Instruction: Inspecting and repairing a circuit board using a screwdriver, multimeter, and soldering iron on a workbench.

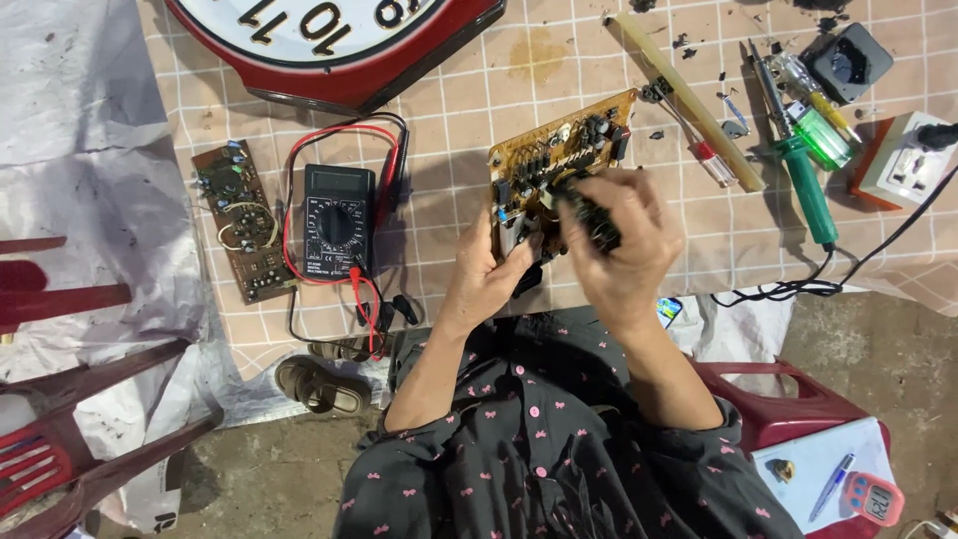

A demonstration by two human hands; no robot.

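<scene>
My left hand (489,274) grips the lower edge of a brown circuit board (559,150) crowded with small components, tilting it up off the checked mat. My right hand (619,240) is closed around a black tool handle (591,215), its tip pressed against the middle of the board. The tool's working end is hidden among the components.
A black multimeter (337,222) with red and black leads lies left, beside a second circuit board (239,222). A red-rimmed clock (339,50) lies at the top. A green soldering iron (806,185), screwdriver (699,140), wooden stick (689,100) and power socket (913,165) sit right. Red chairs (60,439) stand lower left.
</scene>
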